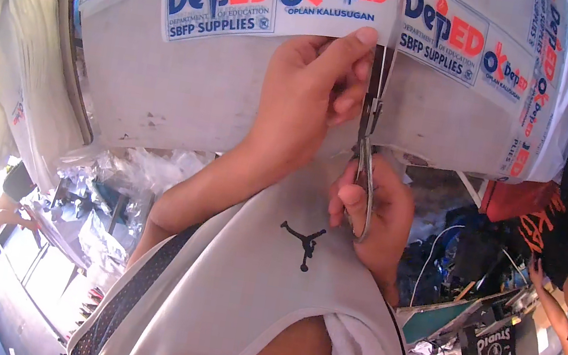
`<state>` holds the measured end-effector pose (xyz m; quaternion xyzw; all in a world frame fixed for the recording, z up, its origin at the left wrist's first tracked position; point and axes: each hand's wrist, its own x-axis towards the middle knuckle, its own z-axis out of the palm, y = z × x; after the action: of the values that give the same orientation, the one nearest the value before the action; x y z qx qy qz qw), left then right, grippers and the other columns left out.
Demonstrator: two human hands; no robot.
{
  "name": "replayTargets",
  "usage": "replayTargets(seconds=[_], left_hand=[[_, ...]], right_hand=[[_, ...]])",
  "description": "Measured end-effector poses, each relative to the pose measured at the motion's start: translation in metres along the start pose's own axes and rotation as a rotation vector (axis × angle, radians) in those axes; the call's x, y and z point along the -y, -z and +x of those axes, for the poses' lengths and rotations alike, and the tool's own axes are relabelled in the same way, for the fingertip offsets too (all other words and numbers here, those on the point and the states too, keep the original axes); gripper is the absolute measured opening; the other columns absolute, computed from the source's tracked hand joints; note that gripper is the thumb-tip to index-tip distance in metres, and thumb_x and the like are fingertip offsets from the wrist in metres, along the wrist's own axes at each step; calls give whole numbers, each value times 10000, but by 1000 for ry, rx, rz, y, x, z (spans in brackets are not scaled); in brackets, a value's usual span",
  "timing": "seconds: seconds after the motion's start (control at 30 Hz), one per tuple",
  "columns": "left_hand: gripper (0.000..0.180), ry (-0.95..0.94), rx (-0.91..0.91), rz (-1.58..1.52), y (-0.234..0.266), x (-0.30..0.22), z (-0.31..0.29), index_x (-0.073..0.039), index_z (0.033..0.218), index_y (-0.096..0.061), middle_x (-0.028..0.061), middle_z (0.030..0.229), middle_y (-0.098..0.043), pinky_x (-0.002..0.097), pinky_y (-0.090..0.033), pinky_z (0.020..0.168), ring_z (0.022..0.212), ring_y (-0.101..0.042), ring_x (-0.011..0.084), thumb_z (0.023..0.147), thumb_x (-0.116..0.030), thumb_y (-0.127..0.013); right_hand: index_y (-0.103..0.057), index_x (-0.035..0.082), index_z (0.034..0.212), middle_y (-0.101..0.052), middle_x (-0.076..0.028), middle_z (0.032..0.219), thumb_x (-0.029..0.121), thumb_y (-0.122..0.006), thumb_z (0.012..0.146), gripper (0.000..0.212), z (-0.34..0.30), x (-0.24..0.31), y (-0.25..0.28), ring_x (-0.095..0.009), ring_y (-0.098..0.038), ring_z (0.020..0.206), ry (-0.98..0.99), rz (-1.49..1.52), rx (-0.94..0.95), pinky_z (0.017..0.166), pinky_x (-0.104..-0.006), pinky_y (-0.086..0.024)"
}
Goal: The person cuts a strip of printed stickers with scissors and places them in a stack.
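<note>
A white printed strip (328,17) with red and blue lettering lies across a grey worktop. My left hand (305,92) is closed, thumb on top, pinching the strip's near right corner beside a cut line. Just right of that line lies a second printed white piece (443,39). My right hand (388,201) holds a pair of scissors (373,121), with its fingers through the handles. The blades point away from me, up along the gap between the two pieces, close to my left fingertips. Whether the strip is cloth or plastic I cannot tell.
The grey worktop (179,87) curves in front of me. A stack of folded whitish sheets (36,79) hangs at its left edge. Clear plastic wrapping (151,171) lies below left. Another person's arm (553,309) shows at the right, near a dark red printed cloth (514,199).
</note>
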<state>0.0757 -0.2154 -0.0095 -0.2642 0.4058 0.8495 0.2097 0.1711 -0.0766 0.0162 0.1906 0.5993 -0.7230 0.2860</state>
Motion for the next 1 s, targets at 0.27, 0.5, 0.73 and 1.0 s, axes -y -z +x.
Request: replayTargets(seconds=[0.27, 0.5, 0.73, 1.0], left_hand=[[195, -58, -22, 15, 1, 4, 0, -70, 873, -587, -11, 735, -583, 219, -286, 446, 451, -379, 44, 969, -231, -641], [181, -54, -43, 82, 4, 7, -3, -64, 895, -596, -1, 745, -599, 225, -296, 456, 453, -386, 48, 964, -224, -645], [183, -28, -18, 79, 4, 6, -5, -62, 905, -594, 1, 742, -596, 222, -292, 454, 457, -386, 45, 968, -229, -636], [165, -72, -13, 69, 4, 7, -4, -59, 935, -588, 8, 741, -596, 215, -291, 457, 454, -389, 45, 975, -216, -622]], right_hand=[[-557, 46, 833, -616, -8, 682, 236, -850, 803, 350, 4, -12, 7, -78, -578, 608, 46, -87, 16, 571, -249, -470], [-563, 46, 838, -630, -19, 727, 285, -869, 778, 393, 7, -11, 10, -88, -601, 682, 58, -83, 47, 623, -263, -487], [-555, 51, 807, -603, -10, 690, 268, -864, 781, 379, 5, -13, 11, -86, -574, 653, 74, -121, 29, 608, -264, -476], [-512, 44, 772, -556, 3, 647, 147, -807, 823, 316, 1, -7, 2, -70, -495, 534, -1, -40, -21, 470, -251, -389]])
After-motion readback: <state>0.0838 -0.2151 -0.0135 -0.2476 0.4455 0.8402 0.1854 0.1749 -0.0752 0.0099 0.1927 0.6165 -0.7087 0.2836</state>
